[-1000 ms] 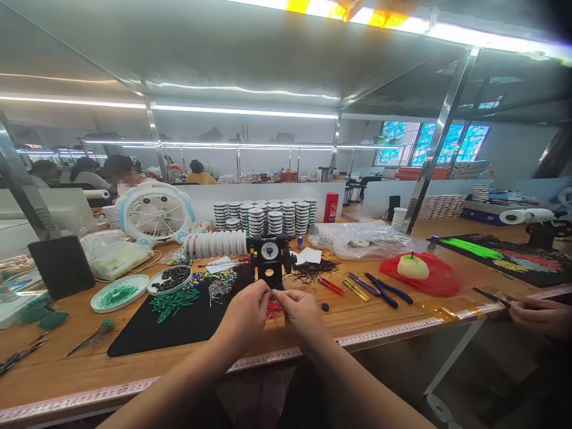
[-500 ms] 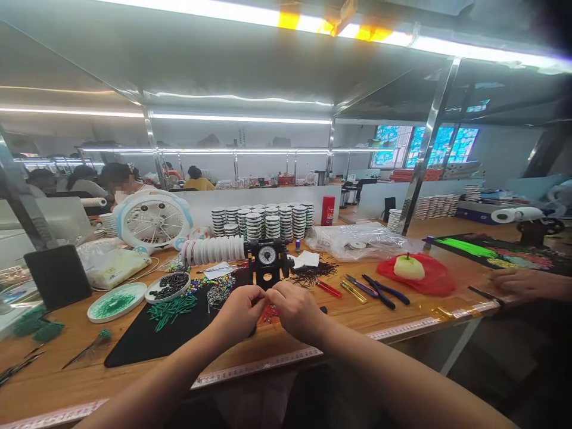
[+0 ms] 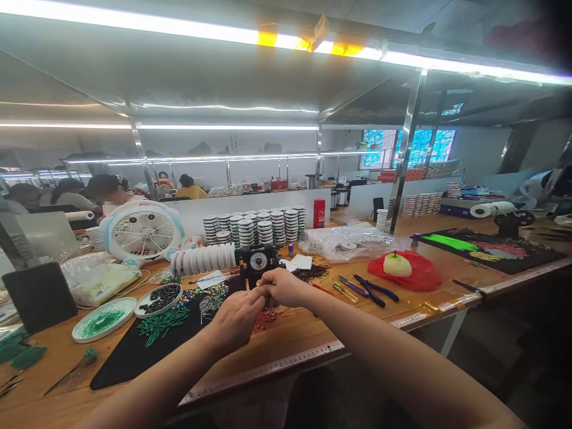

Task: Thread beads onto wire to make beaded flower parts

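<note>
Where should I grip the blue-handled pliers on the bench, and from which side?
Take the blue-handled pliers by their two handles, coming from above on the near side with your right hand. They lie flat on the wooden bench, handles splayed toward you and tips pointing away, so the handles are the easiest part to close around.

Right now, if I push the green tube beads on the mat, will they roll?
Probably: the green tube beads look thin and round, so they may roll. They seem light and stiff, not floppy. The black mat might slow them, but I can't tell.
</note>
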`<state>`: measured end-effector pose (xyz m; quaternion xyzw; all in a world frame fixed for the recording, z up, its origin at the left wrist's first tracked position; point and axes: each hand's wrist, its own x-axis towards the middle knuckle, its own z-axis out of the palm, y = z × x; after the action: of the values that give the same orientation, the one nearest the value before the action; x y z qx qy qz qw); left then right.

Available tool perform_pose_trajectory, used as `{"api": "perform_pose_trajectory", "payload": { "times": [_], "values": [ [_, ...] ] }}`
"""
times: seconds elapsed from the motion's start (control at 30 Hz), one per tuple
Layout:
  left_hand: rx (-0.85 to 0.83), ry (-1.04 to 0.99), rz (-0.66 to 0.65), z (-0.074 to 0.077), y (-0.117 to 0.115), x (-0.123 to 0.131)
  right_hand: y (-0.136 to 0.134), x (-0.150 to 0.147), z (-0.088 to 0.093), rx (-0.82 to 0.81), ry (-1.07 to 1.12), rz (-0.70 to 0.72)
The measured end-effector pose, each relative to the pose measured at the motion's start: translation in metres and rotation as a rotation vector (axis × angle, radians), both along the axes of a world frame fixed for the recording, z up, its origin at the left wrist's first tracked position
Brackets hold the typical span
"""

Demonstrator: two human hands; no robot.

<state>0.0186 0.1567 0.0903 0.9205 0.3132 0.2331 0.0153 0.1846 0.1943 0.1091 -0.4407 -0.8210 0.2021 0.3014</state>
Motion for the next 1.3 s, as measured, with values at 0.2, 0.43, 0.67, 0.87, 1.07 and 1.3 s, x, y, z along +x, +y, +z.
{"api": "perform_pose_trajectory", "payload": {
  "times": [0.2,0.43,0.67,0.87,1.07,1.3],
  "values": [
    [-0.755,-0.785,0.171,0.002,-0.003,0.003,-0.043,0.002,-0.004,0.250,0.215,-0.315],
    [-0.985,-0.926,0.172,0.002,-0.007,0.002,-0.065,-0.020,-0.043,-0.036,0.323,-0.198],
    [-0.791,-0.824,0.197,0.009,-0.010,-0.011,-0.059,-0.010,-0.026,0.678,-0.184,0.075],
    [-0.242,-0.434,0.193,0.000,-0.011,-0.014,-0.019,-0.020,-0.014,0.234,0.005,0.015],
    [-0.037,-0.248,0.224,-0.012,-0.005,-0.012,0.005,-0.024,-0.014,0.033,0.062,0.019],
    [-0.651,-0.771,0.274,-0.009,-0.005,-0.011,-0.037,-0.016,-0.014,0.280,0.236,-0.261]
  ]
}}
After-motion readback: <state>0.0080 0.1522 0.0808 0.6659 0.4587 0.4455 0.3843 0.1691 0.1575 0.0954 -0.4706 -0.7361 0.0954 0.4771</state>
